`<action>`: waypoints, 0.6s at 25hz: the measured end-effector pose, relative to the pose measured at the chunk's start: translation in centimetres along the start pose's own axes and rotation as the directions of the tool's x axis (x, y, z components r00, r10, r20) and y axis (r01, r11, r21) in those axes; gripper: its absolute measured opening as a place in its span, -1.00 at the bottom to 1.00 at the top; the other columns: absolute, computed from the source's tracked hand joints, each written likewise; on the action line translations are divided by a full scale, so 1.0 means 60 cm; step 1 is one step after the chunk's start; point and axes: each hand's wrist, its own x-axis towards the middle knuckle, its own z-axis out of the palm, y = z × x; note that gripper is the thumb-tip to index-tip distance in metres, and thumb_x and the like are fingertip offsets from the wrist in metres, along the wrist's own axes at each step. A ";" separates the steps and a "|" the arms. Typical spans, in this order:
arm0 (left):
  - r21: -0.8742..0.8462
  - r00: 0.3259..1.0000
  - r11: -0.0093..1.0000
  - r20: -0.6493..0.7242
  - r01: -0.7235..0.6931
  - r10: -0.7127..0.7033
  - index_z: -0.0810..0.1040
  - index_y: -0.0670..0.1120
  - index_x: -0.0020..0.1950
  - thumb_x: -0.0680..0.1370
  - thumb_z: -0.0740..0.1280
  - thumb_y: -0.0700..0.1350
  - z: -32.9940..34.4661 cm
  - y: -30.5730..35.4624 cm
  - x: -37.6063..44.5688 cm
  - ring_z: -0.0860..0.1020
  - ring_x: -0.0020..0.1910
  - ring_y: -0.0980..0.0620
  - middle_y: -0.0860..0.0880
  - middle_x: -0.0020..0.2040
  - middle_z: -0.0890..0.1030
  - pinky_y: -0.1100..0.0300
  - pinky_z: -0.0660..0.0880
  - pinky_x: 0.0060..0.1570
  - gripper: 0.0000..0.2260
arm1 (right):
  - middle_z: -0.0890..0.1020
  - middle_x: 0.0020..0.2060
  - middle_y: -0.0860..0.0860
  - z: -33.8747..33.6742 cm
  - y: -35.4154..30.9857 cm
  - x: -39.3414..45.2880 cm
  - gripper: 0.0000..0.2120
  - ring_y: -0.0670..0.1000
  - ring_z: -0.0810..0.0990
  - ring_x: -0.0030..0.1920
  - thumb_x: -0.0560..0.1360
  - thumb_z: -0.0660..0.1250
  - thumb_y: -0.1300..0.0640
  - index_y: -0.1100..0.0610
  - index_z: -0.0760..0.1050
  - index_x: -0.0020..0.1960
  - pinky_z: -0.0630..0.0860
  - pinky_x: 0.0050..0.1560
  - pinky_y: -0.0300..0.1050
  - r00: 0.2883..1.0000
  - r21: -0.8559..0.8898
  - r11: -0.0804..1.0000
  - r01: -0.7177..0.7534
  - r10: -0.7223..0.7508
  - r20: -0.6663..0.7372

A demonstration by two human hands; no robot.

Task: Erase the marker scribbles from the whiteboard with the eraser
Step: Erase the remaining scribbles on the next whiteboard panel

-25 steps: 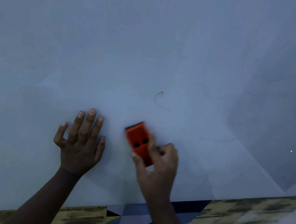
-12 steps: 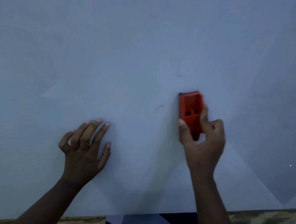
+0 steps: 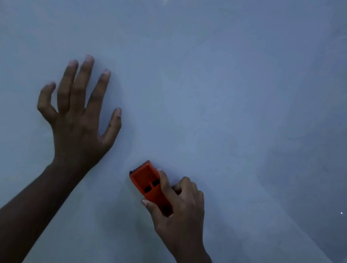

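Whiteboard [image 3: 199,78]: scribble now wiped away; right hand [image 3: 180,212] grips orange eraser [image 3: 148,184], swept back down-left; left hand [image 3: 78,121] spread flat, bracing.

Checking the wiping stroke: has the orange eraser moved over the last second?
Yes. The orange eraser in the right hand swept up the whiteboard, then back down near its lower edge.
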 end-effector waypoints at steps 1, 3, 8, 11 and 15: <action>0.010 1.000 1.000 0.011 -0.007 0.007 0.22 -0.11 0.70 0.73 0.21 0.06 0.002 0.001 -0.002 0.09 0.71 -0.14 -0.18 0.71 0.18 -0.25 0.07 0.56 -0.43 | 0.39 -0.13 -0.08 -0.008 0.004 0.006 -0.39 -0.03 0.39 -0.16 0.46 0.41 -0.32 -0.13 0.48 0.45 0.46 -0.19 0.02 0.999 -0.026 0.999 0.032 -0.032 0.005; 0.031 0.999 0.999 0.016 -0.036 0.036 0.17 -0.12 0.72 0.74 0.19 0.04 0.008 0.000 -0.010 0.05 0.72 -0.15 -0.20 0.71 0.13 -0.25 0.00 0.60 -0.43 | 0.41 -0.13 -0.07 -0.032 0.016 0.031 -0.39 0.01 0.44 -0.14 0.46 0.42 -0.32 -0.14 0.48 0.45 0.43 -0.15 0.02 0.995 -0.071 0.993 0.094 -0.095 -0.007; 0.030 0.998 0.998 0.007 -0.055 0.055 0.16 -0.12 0.72 0.74 0.20 0.02 0.011 -0.003 -0.013 0.08 0.71 -0.17 -0.19 0.72 0.12 -0.24 -0.02 0.62 -0.42 | 0.42 -0.19 0.00 -0.127 0.099 0.155 -0.36 0.07 0.48 -0.22 0.44 0.39 -0.29 0.01 0.56 0.42 0.48 -0.20 0.03 0.947 0.008 0.991 -0.132 0.128 -0.294; 0.033 0.999 0.998 0.011 -0.049 0.049 0.18 -0.14 0.71 0.74 0.20 0.01 0.012 0.001 -0.015 0.10 0.71 -0.19 -0.20 0.72 0.13 -0.30 0.04 0.60 -0.43 | 0.48 -0.13 0.07 -0.180 0.144 0.210 -0.26 -0.04 0.49 -0.23 0.42 0.39 -0.35 0.01 0.48 0.49 0.59 -0.09 0.11 0.790 0.305 0.891 -0.336 0.444 -0.424; 0.042 0.999 0.998 0.012 -0.041 0.041 0.18 -0.15 0.71 0.74 0.19 0.01 0.014 0.005 -0.013 0.11 0.71 -0.21 -0.21 0.71 0.14 -0.33 0.06 0.60 -0.43 | 0.43 -0.15 0.06 -0.161 0.096 0.225 -0.29 0.00 0.45 -0.23 0.43 0.38 -0.32 0.01 0.49 0.49 0.53 -0.13 0.03 0.807 0.225 0.922 -0.316 0.386 -0.446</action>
